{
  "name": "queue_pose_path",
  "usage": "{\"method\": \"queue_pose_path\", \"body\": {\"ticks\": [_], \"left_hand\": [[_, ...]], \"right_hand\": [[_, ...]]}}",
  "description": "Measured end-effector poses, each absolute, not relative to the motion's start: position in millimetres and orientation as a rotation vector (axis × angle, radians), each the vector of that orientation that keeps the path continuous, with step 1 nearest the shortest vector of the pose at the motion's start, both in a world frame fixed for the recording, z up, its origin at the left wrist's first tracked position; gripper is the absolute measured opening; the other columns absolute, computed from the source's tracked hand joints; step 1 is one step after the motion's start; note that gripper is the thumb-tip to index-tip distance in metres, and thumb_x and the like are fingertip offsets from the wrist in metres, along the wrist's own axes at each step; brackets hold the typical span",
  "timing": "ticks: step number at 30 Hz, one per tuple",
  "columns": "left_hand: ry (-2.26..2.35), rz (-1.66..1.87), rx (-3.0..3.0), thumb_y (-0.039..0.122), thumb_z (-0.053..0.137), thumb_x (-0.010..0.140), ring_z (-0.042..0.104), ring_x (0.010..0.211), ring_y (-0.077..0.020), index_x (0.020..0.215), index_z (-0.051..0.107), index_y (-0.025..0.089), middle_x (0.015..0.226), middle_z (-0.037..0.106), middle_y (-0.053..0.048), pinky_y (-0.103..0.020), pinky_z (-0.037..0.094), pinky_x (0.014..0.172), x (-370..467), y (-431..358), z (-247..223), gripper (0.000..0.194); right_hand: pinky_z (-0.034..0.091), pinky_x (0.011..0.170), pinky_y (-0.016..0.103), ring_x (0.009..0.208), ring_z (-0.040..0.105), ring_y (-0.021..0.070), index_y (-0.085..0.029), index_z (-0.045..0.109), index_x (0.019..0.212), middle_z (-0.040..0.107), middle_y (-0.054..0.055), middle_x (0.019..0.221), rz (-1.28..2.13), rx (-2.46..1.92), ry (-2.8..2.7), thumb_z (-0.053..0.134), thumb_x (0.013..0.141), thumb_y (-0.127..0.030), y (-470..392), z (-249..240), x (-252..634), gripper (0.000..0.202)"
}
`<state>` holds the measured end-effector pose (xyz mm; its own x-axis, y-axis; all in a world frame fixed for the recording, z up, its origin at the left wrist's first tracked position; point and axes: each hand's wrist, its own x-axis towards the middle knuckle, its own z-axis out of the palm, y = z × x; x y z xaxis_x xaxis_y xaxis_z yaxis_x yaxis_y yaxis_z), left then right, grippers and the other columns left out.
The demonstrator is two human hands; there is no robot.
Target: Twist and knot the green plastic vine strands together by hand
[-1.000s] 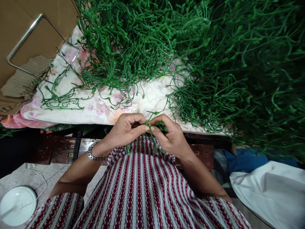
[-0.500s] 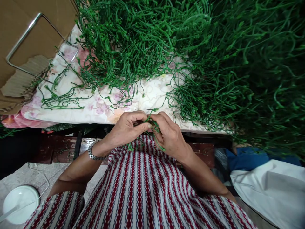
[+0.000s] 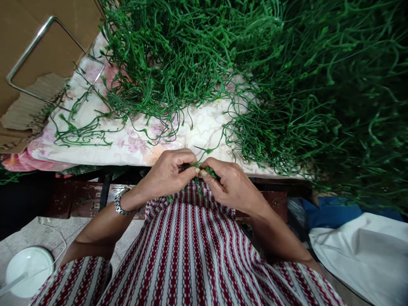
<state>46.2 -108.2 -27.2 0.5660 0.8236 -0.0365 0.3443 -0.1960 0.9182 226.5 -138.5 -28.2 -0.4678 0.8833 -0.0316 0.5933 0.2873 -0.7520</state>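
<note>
My left hand [image 3: 172, 171] and my right hand [image 3: 230, 182] meet just off the table's front edge, above my lap. Both are closed in a pinch, thumb tips almost touching, on thin green plastic stems [image 3: 208, 171] with small leafy nubs. Part of the stems is hidden behind the fingers, and a few ends hang below. One strand [image 3: 208, 151] sticks up past the fingertips over the cloth edge. Beyond my hands lies a big tangled heap of the same green stems [image 3: 191, 55], with a second bunch [image 3: 270, 131] at the right.
A floral cloth [image 3: 134, 146] covers the table. At the left stand a cardboard box [image 3: 25, 25] and a bent metal wire frame [image 3: 32, 46]. Several loose stems [image 3: 83, 136] lie near them. A white round lid [image 3: 30, 272] is at lower left; white fabric [image 3: 376, 250] lies at right.
My right hand has turned and its fingers have closed in against my left fingertips. The stem that hung across my right palm is no longer seen there.
</note>
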Motion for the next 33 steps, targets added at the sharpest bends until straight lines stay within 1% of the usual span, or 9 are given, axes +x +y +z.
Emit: {"method": "queue_pose_path", "body": {"ticks": [5, 12, 16, 20, 22, 25, 29, 31, 33], "left_hand": [[0.660, 0.397, 1.656, 0.022, 0.056, 0.079, 0.037, 0.054, -0.0084, 0.056, 0.047, 0.015, 0.056, 0.039, 0.003, -0.022, 0.029, 0.052, 39.8, -99.2, -22.0, 0.025], [0.419, 0.308, 1.515, 0.023, 0.057, 0.077, 0.037, 0.053, -0.0105, 0.050, 0.046, 0.016, 0.053, 0.039, 0.002, -0.025, 0.032, 0.054, 40.1, -96.6, -21.2, 0.030], [0.397, 0.266, 1.489, 0.027, 0.059, 0.073, 0.037, 0.052, -0.0113, 0.046, 0.046, 0.017, 0.051, 0.041, 0.001, -0.027, 0.033, 0.054, 40.7, -99.2, -22.4, 0.032], [0.424, 0.313, 1.454, 0.025, 0.059, 0.074, 0.030, 0.048, -0.0099, 0.043, 0.041, 0.017, 0.047, 0.034, 0.003, -0.027, 0.030, 0.051, 34.8, -102.0, -23.9, 0.036], [0.447, 0.388, 1.453, 0.024, 0.059, 0.075, 0.036, 0.051, -0.0106, 0.048, 0.048, 0.016, 0.050, 0.040, 0.001, -0.027, 0.033, 0.053, 32.0, -103.1, -25.3, 0.030], [0.556, 0.622, 1.447, 0.024, 0.063, 0.075, 0.047, 0.062, -0.0128, 0.061, 0.060, 0.015, 0.063, 0.053, -0.003, -0.027, 0.038, 0.059, 34.4, -105.4, -30.2, 0.017], [0.721, 0.974, 1.317, 0.022, 0.070, 0.070, 0.047, 0.064, -0.0105, 0.064, 0.064, 0.015, 0.063, 0.051, 0.000, -0.023, 0.037, 0.057, 47.3, -111.2, -40.6, 0.011], [0.754, 1.013, 1.203, 0.020, 0.073, 0.067, 0.048, 0.063, -0.0092, 0.063, 0.065, 0.015, 0.062, 0.051, 0.000, -0.020, 0.037, 0.055, 52.6, -114.7, -43.6, 0.010], [0.741, 0.984, 1.012, 0.019, 0.073, 0.066, 0.045, 0.054, -0.0057, 0.062, 0.064, 0.015, 0.063, 0.051, 0.001, -0.018, 0.033, 0.047, 55.3, -117.9, -43.5, 0.011]], "right_hand": [[0.026, 0.047, 0.018, 0.050, 0.031, 0.0050, -0.016, 0.048, 0.069, 0.036, -0.006, 0.057, 1.425, -0.887, -2.099, 0.050, 0.086, -0.035, -129.4, -35.4, 234.7, 0.025], [0.021, 0.043, 0.019, 0.047, 0.024, 0.0045, -0.016, 0.053, 0.064, 0.030, -0.008, 0.052, 1.728, -0.606, -1.872, 0.054, 0.083, -0.029, -126.7, -41.9, 229.0, 0.023], [0.026, 0.044, 0.018, 0.047, 0.028, 0.0047, -0.016, 0.057, 0.067, 0.035, -0.007, 0.051, 1.829, -0.476, -1.855, 0.056, 0.081, -0.032, -127.1, -42.0, 226.9, 0.021], [0.031, 0.048, 0.018, 0.049, 0.036, 0.0046, -0.016, 0.056, 0.065, 0.043, -0.005, 0.053, 1.970, -0.300, -1.857, 0.051, 0.085, -0.033, -125.2, -39.0, 232.4, 0.027], [0.032, 0.048, 0.018, 0.049, 0.038, 0.0048, -0.016, 0.055, 0.066, 0.045, -0.004, 0.055, 1.921, -0.397, -1.801, 0.050, 0.086, -0.034, -123.8, -37.2, 235.1, 0.028], [0.034, 0.050, 0.018, 0.053, 0.042, 0.0060, -0.016, 0.056, 0.072, 0.050, -0.003, 0.061, 1.671, -0.777, -1.699, 0.053, 0.083, -0.041, -124.1, -37.3, 233.7, 0.028], [0.034, 0.053, 0.017, 0.058, 0.040, 0.0061, -0.016, 0.057, 0.083, 0.049, -0.004, 0.065, 1.425, -1.098, -1.647, 0.065, 0.074, -0.044, -130.7, -42.8, 223.5, 0.031], [0.032, 0.052, 0.017, 0.056, 0.037, 0.0056, -0.016, 0.055, 0.081, 0.046, -0.005, 0.063, 1.391, -1.158, -1.675, 0.065, 0.074, -0.039, -134.1, -44.8, 219.6, 0.026], [0.031, 0.052, 0.018, 0.056, 0.036, 0.0056, -0.015, 0.054, 0.076, 0.044, -0.005, 0.061, 1.384, -1.151, -1.693, 0.062, 0.078, -0.036, -136.1, -44.7, 217.8, 0.022]]}}
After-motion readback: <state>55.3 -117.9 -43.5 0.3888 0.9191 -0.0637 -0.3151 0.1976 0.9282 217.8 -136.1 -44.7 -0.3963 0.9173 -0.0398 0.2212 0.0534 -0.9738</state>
